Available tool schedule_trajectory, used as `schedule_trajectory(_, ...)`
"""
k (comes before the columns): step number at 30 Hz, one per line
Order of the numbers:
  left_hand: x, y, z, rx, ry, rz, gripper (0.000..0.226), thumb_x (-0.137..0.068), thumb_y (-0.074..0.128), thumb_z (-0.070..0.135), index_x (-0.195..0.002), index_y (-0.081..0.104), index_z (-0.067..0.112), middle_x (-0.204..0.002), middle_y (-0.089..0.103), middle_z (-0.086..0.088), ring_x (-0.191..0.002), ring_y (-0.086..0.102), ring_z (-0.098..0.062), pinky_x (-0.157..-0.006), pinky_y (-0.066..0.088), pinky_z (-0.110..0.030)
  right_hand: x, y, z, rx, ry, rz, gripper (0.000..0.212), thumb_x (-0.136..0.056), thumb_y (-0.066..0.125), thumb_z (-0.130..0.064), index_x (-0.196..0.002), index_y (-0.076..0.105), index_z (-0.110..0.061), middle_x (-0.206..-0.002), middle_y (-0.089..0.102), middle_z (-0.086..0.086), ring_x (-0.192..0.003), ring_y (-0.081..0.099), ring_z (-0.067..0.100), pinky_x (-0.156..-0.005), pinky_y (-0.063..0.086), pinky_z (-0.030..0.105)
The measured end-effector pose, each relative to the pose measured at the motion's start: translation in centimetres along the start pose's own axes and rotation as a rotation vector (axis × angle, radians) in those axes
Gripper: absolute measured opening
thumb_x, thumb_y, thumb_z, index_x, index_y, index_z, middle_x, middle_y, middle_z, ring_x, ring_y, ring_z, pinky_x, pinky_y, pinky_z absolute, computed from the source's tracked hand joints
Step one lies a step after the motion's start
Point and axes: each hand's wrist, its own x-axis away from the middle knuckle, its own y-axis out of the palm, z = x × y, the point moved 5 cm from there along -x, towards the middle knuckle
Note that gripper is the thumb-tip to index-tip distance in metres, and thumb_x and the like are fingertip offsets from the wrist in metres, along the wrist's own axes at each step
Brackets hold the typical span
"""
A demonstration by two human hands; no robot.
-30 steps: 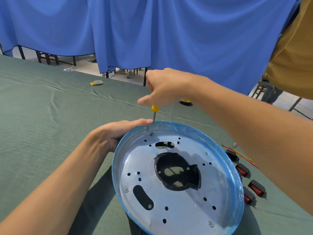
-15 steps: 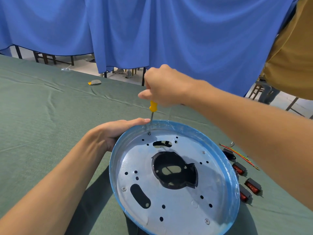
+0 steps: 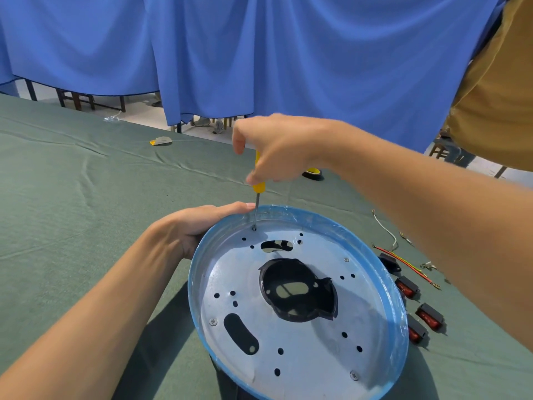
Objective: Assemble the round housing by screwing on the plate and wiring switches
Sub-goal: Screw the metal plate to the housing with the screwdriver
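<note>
— First item?
— Round housing [image 3: 399, 307], blue rim, on the green-clothed table [image 3: 72, 197]. Metal plate [image 3: 305, 347] seated inside it.
— Hands?
— Left hand [image 3: 199, 223] grips the housing's far-left rim, thumb along the edge. Right hand [image 3: 277, 148] curled round a yellow-handled screwdriver [image 3: 258, 188], upright, tip on a screw [image 3: 254, 228] at the plate's far edge.
— Loose parts?
— Black-and-red switches [image 3: 429, 316] just right of the housing; coloured wires [image 3: 403, 262] beside them.
</note>
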Motion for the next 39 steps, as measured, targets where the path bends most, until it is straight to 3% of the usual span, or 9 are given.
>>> schedule_trajectory(5, 0.2, 0.0, 0.0, -0.009, -0.012, 0.002, 0.070, -0.064, 0.073, 0.058, -0.107, 0.073, 0.002, -0.096, 0.075, -0.018, -0.069, 0.072, -0.024, -0.055, 0.056, -0.029, -0.3, 0.6, 0.1, 0.110, 0.038, 0.063, 0.035, -0.093, 0.051, -0.050, -0.097, 0.046, -0.015, -0.079, 0.045, 0.000, -0.068, 0.047, 0.020, -0.057, 0.034, 0.032)
schedule_trajectory(11, 0.1, -0.1, 0.0, -0.025, -0.010, 0.017, 0.075, -0.066, 0.072, 0.059, -0.115, 0.070, 0.002, -0.105, 0.074, -0.019, -0.076, 0.072, -0.025, -0.060, 0.057, -0.030, -0.5, 0.5, 0.2, 0.029, 0.049, 0.169, 0.034, -0.093, 0.053, -0.041, -0.103, 0.031, -0.018, -0.078, 0.039, 0.000, -0.074, 0.047, 0.026, -0.055, 0.032, 0.033)
schedule_trajectory(15, 0.2, 0.0, 0.0, -0.008, -0.018, 0.006, 0.076, -0.067, 0.072, 0.059, -0.116, 0.069, 0.002, -0.105, 0.074, -0.020, -0.075, 0.072, -0.025, -0.060, 0.058, -0.031, -0.6, 0.5, 0.6, -0.025, 0.080, -0.010, 0.038, -0.090, 0.054, -0.036, -0.116, 0.036, -0.016, -0.085, 0.054, 0.001, -0.070, 0.055, 0.020, -0.053, 0.037, 0.030)
schedule_trajectory(19, 0.3, 0.2, 0.0, 0.004, -0.024, 0.005, 0.077, -0.065, 0.074, 0.058, -0.117, 0.069, 0.001, -0.108, 0.073, -0.021, -0.077, 0.071, -0.026, -0.062, 0.058, -0.032, -0.7, 0.5, 1.1, 0.008, 0.071, 0.131, 0.022, -0.090, 0.053, -0.036, -0.100, 0.043, -0.018, -0.083, 0.044, -0.002, -0.085, 0.050, 0.024, -0.063, 0.034, 0.033)
schedule_trajectory(23, 0.3, 0.2, 0.0, 0.005, -0.017, 0.009, 0.076, -0.066, 0.073, 0.058, -0.117, 0.069, 0.002, -0.109, 0.073, -0.022, -0.078, 0.071, -0.026, -0.062, 0.058, -0.032, -0.1, 0.3, 1.2, -0.045, 0.066, -0.051, 0.040, -0.087, 0.060, -0.041, -0.113, 0.038, -0.020, -0.089, 0.056, -0.002, -0.071, 0.054, 0.015, -0.051, 0.037, 0.030)
schedule_trajectory(27, 0.3, 0.2, 0.0, 0.007, -0.022, 0.015, 0.074, -0.067, 0.072, 0.058, -0.116, 0.070, 0.002, -0.105, 0.074, -0.020, -0.076, 0.071, -0.026, -0.062, 0.058, -0.032, -0.3, 0.7, 1.0, -0.004, 0.040, 0.168, 0.029, -0.089, 0.056, -0.041, -0.103, 0.048, -0.016, -0.090, 0.052, 0.000, -0.082, 0.052, 0.022, -0.059, 0.037, 0.032)
schedule_trajectory(31, 0.3, 0.2, 0.0, 0.007, -0.013, 0.011, 0.075, -0.069, 0.071, 0.058, -0.119, 0.068, 0.003, -0.111, 0.072, -0.021, -0.080, 0.071, -0.026, -0.064, 0.058, -0.032, 0.3, 0.4, 1.2, -0.140, 0.094, -0.049, 0.038, -0.087, 0.060, -0.038, -0.112, 0.039, -0.019, -0.082, 0.058, 0.002, -0.045, 0.060, 0.009, -0.036, 0.039, 0.017)
schedule_trajectory(35, 0.3, 0.2, 0.1, 0.007, -0.013, 0.015, 0.074, -0.068, 0.072, 0.057, -0.117, 0.069, 0.003, -0.107, 0.073, -0.020, -0.077, 0.071, -0.025, -0.061, 0.058, -0.030, -0.1, 0.6, 1.3, -0.019, 0.083, 0.150, 0.018, -0.092, 0.049, -0.028, -0.101, 0.041, -0.016, -0.082, 0.043, 0.001, -0.063, 0.039, 0.011, -0.056, 0.032, 0.032)
schedule_trajectory(39, 0.3, 0.2, 0.0, 0.022, -0.014, 0.011, 0.068, -0.066, 0.074, 0.056, -0.109, 0.073, 0.004, -0.097, 0.075, -0.018, -0.069, 0.071, -0.023, -0.056, 0.056, -0.029, 0.3, 0.6, 1.4, -0.013, 0.098, -0.019, 0.036, -0.089, 0.055, -0.037, -0.113, 0.037, -0.016, -0.081, 0.053, 0.000, -0.061, 0.051, 0.014, -0.048, 0.033, 0.029)
